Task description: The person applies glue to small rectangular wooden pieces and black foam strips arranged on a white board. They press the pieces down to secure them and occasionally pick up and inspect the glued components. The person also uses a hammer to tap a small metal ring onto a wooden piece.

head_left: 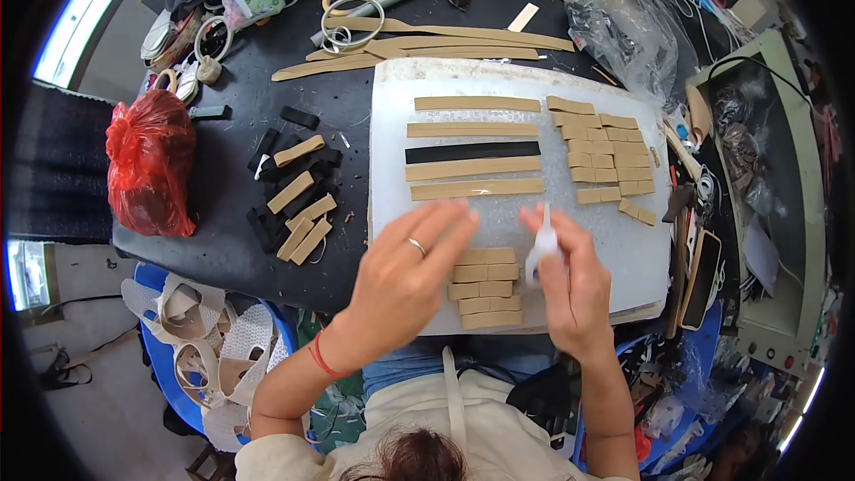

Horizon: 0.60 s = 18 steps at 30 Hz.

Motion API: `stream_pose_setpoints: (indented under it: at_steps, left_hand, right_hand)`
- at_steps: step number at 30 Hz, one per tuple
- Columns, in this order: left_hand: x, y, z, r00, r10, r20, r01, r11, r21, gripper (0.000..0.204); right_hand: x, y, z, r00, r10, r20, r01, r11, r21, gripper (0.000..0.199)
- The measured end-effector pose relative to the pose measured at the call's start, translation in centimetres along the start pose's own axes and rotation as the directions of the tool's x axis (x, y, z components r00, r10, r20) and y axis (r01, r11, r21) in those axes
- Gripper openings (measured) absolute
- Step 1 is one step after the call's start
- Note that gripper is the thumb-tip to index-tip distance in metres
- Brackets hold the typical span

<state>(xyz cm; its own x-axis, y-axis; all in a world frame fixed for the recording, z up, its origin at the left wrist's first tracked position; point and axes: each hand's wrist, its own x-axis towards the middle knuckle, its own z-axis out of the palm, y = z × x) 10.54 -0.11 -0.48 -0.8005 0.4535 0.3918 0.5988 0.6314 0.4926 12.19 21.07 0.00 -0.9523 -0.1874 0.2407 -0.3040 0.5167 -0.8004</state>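
Cluttered black worktable (223, 205), white cutting board (623, 240) on top. Far left: red plastic bag (150, 163), then tan/black strap offcuts (294, 200). Left hand (405, 272) flat, fingers spread, holding nothing, just beside stack of short tan leather pieces (485, 289). Right hand (570, 281) clenched on small white applicator (541, 245). Long tan strips (475, 165) w/ one black lay uncut; approx. half done, judging by short tan pieces (610, 156) at right.

Matt tan leather-like strips (474, 166) are lying on a smooth white plastic board (623, 240); the red bag (150, 163) is showing glossy plastic.
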Motion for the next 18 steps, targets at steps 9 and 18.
stream_pose_setpoints:
  at_steps: [9,18]
  left_hand:
    - [-1.4,0.2,0.1,0.995,-0.083,0.048,0.082,0.996,0.019,0.050]
    - [-3.4,1.9,0.4,0.940,-0.340,0.001,0.339,0.938,0.074,0.045]
  right_hand:
    - [-0.2,1.0,0.8,0.998,-0.059,-0.013,0.057,0.993,-0.104,0.033]
    - [-1.5,1.5,0.6,0.992,0.017,-0.128,-0.051,0.962,-0.267,0.031]
